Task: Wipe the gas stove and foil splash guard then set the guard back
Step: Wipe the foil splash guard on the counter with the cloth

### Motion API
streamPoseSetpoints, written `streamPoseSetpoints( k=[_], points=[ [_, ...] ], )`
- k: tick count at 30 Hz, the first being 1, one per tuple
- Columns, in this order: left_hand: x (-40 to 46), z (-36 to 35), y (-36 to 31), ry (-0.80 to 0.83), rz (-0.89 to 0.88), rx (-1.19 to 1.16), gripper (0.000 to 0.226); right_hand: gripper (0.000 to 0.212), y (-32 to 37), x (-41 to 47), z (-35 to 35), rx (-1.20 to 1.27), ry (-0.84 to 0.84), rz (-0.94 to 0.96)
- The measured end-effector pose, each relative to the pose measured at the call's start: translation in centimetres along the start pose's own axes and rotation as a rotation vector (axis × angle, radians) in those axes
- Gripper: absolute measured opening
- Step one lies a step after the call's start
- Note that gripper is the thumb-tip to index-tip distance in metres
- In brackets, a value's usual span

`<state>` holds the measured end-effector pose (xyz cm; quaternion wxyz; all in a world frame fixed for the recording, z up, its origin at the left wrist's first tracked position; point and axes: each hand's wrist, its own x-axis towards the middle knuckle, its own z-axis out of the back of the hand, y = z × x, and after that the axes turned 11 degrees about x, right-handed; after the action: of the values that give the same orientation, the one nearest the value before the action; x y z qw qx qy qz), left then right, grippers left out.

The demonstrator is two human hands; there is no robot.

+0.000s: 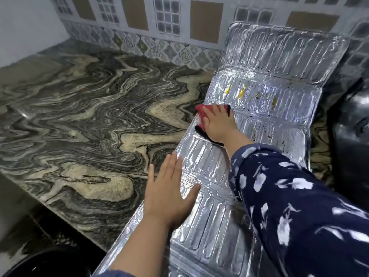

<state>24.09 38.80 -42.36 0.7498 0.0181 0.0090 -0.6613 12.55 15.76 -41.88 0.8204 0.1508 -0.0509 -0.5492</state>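
The silver foil splash guard (265, 108) lies unfolded on the marble counter, its far panel leaning up against the tiled wall. Yellow and dark spots mark its middle panel. My right hand (219, 124) presses a red cloth with a black edge (201, 114) flat on the guard's left side, just below the yellow stains. My left hand (169, 194) lies flat with fingers spread on the guard's near left edge, holding it down. The black gas stove (351, 124) shows at the right edge, partly hidden by the guard and my sleeve.
The swirled grey and beige marble counter (89, 116) stretches to the left of the guard. A patterned tile wall (159, 37) runs behind. The counter's front edge drops off at the lower left, where a dark round object (50, 264) sits below.
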Motion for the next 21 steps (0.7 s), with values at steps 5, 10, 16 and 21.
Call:
streamPoseSetpoints(
  k=[5, 10, 16, 21],
  points=[
    [0.1, -0.2, -0.1, -0.003, 0.003, 0.025, 0.084, 0.054, 1.0, -2.2, -0.5, -0.022, 0.021, 0.028],
    [0.1, -0.4, -0.1, -0.008, -0.004, 0.015, 0.084, 0.053, 2.6, -9.3, -1.7, 0.000, 0.040, 0.072],
    [-2.5, -0.4, 1.4, 0.001, -0.023, 0.074, 0.085, 0.053, 4.4, -15.8, -2.6, -0.003, 0.048, 0.122],
    [-5.8, -0.4, 3.5, 0.003, -0.026, 0.080, 0.087, 0.052, 7.3, -19.3, -3.6, 0.008, 0.029, 0.166]
  ],
)
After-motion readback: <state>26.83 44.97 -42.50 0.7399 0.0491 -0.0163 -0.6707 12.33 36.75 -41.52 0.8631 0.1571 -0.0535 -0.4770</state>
